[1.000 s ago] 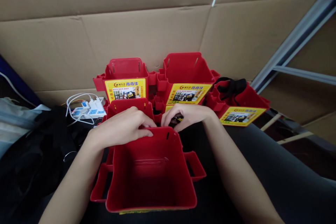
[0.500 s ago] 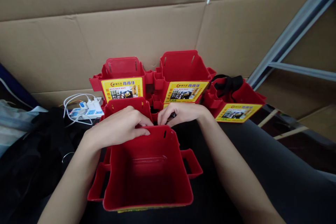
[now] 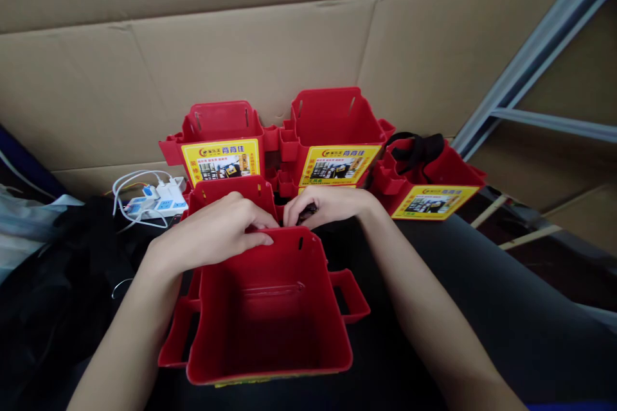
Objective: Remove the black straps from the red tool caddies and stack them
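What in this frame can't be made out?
- Head view: what the right hand pinches; its fingers cover a small dark thing behind the near bin.
- Left hand fingertips: curled over the bin's far rim, hidden.
- Label print on the back bins: too small to read.
- Near bin's own label: only a yellow sliver shows under its front edge.

near red bin (image 3: 270,314) open inside, labelled bins (image 3: 332,141) crowding behind (cardboard wall (image 3: 241,58) beyond)

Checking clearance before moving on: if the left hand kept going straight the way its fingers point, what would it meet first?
The left hand points right along the near red bin's far rim. It would most likely meet the right hand first; their fingertips look nearly touching, though depth is unclear.
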Tool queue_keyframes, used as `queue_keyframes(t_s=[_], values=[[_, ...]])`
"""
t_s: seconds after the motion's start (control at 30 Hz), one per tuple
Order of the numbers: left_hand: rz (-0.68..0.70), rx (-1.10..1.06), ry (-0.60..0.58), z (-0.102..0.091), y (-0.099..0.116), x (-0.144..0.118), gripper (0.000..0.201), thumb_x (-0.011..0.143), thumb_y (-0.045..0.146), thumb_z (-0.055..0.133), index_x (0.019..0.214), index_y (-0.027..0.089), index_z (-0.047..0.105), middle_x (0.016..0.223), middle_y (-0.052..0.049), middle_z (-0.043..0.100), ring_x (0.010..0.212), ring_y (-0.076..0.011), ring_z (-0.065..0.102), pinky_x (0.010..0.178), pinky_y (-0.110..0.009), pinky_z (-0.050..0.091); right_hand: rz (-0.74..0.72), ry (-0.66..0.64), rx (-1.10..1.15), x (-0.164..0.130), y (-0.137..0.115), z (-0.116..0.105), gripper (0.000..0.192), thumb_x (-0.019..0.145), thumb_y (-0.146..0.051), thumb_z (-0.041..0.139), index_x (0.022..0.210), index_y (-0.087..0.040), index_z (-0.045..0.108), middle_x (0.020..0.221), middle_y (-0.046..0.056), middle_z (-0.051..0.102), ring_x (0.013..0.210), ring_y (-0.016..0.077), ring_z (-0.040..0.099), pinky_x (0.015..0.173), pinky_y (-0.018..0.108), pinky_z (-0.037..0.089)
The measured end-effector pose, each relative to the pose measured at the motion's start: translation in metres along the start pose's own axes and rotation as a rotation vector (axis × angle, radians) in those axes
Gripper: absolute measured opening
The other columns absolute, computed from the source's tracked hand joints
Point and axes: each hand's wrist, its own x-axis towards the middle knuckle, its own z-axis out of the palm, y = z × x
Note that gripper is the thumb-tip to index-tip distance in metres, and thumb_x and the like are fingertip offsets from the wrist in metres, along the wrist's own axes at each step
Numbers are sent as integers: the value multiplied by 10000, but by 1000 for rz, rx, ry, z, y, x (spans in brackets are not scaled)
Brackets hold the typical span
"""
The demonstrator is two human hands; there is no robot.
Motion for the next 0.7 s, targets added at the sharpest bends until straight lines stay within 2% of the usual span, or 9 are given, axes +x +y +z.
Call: queue_keyframes(t_s=[0.2,0.37,0.47,0.53,0.7], values=[[-4,22,4,0,0,0,215,821,240,502,931,179,675,712,0,665,555,-84,491,580,-215,352,46,24,13,2,-4,3,243,744,-289,612,909,-115,650,853,31,647,781,117,573,739,216,429],[-11,42,15,0,-1,-1,216,824,232,498,944,179,670,713,-1,663,546,-84,472,583,-219,347,126,19,74,-6,-4,-1,226,747,-310,595,845,-112,645,848,35,622,707,98,546,626,204,440],[-25,52,1,0,1,-1,208,825,235,500,939,182,666,697,12,653,538,-81,454,574,-217,342,126,6,103,-6,-3,0,206,740,-300,602,821,-113,632,822,26,612,700,93,541,653,215,449],[-34,63,-2,0,1,-2,203,825,238,500,934,186,663,682,21,643,532,-79,441,567,-215,337,126,-7,138,-7,-3,2,207,738,-280,609,854,-109,617,815,26,610,716,98,551,686,230,456],[-49,107,3,1,0,-2,192,835,234,484,865,181,666,623,16,609,535,-90,464,553,-219,331,136,-12,268,-13,-11,4,311,743,-269,614,999,-110,542,941,63,580,803,129,577,719,267,478]])
